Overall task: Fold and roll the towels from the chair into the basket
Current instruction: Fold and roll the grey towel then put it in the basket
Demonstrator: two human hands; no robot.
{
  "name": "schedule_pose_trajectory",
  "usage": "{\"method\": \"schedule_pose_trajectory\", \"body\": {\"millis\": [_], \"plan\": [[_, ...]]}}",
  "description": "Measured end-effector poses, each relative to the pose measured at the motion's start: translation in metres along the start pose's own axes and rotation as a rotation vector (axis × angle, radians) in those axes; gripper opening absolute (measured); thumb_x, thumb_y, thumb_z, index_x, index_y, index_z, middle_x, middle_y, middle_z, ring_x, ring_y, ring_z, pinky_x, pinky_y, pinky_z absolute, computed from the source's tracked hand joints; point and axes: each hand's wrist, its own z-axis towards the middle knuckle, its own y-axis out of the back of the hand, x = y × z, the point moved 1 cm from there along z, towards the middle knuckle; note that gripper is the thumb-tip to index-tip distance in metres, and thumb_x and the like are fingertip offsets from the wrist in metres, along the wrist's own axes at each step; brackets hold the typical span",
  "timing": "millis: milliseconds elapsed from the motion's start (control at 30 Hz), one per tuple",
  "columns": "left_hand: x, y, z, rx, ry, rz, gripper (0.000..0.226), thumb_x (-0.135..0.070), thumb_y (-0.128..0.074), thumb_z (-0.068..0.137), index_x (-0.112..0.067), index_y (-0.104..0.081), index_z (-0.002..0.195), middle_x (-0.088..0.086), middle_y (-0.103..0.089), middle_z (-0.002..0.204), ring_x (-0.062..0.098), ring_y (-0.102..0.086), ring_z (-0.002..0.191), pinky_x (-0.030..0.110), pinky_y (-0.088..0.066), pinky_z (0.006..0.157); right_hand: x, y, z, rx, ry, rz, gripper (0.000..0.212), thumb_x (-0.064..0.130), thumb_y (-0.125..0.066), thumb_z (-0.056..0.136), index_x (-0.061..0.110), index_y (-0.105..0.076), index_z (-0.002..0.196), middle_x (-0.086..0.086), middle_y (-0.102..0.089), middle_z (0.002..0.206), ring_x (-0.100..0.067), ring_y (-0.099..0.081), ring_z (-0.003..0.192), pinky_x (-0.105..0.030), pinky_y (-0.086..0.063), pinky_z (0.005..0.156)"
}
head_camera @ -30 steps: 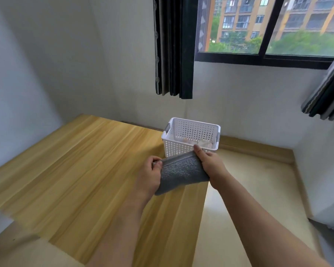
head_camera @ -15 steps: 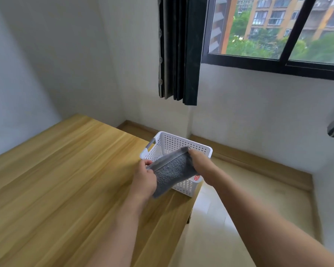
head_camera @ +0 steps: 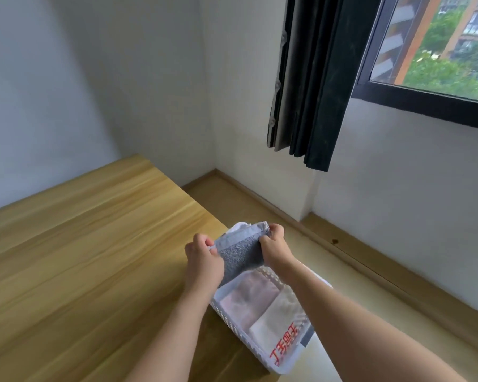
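Presently both hands (head_camera: 239, 253) grip a grey towel (head_camera: 239, 256) above the basket (head_camera: 287, 362), which already holds two towels (head_camera: 262, 307); insertion remains.

A grey towel (head_camera: 239, 255) of rough, looped terry cloth is seen, with a smoother woven band along its top edge. Below it, a white basket (head_camera: 233, 325) of perforated plastic is shown, holding a soft pink cloth (head_camera: 249, 297) and a white cloth (head_camera: 278, 323), both matt. Left of the basket, a table (head_camera: 80, 271) of smooth, faintly sheened wood grain is visible.
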Motion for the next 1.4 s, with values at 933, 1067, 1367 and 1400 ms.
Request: {"method": "schedule_pose_trajectory", "body": {"millis": [933, 1067, 1367, 1400], "plan": [[0.067, -0.111, 0.064, 0.586, -0.128, 1.105, 0.028, -0.014, -0.044, 0.091, -0.011, -0.054, 0.117, 0.008, -0.049, 0.127, 0.030, -0.049, 0.118, 0.038, -0.044, 0.092, -0.119, -0.059, 0.116, 0.246, 0.185, -0.614, 0.052, 0.029, -0.031, 0.102, 0.015, -0.020, 0.151, -0.011, -0.033, 0.153, -0.027, -0.038, 0.137, -0.034, -0.032, 0.111], [0.074, -0.114, 0.067, 0.689, -0.064, 1.109, 0.040, -0.014, -0.045, 0.091, -0.009, -0.043, 0.131, 0.011, -0.037, 0.137, 0.033, -0.038, 0.129, 0.042, -0.042, 0.100, -0.116, -0.052, 0.102, 0.220, 0.411, -0.826, 0.051, 0.017, -0.033, 0.098, 0.010, -0.029, 0.148, -0.012, -0.037, 0.150, -0.031, -0.044, 0.132, -0.038, -0.040, 0.107], [0.079, -0.124, 0.065, 0.653, -0.006, 1.022, 0.050, -0.011, -0.046, 0.093, -0.011, -0.028, 0.139, 0.012, -0.023, 0.146, 0.033, -0.037, 0.129, 0.040, -0.042, 0.096, -0.121, -0.057, 0.103, 0.489, 0.376, -1.011, 0.064, 0.019, -0.040, 0.094, 0.007, -0.014, 0.152, -0.008, -0.012, 0.159, -0.028, -0.014, 0.147, -0.039, -0.014, 0.119], [0.081, -0.125, 0.066, 0.654, 0.006, 1.003, 0.053, -0.012, -0.046, 0.093, -0.012, -0.025, 0.142, 0.012, -0.022, 0.148, 0.033, -0.039, 0.129, 0.041, -0.043, 0.096, -0.121, -0.058, 0.104, 0.512, 0.365, -1.022, 0.066, 0.021, -0.039, 0.096, 0.008, -0.009, 0.153, -0.007, -0.005, 0.161, -0.026, -0.007, 0.148, -0.038, -0.009, 0.121]]}}
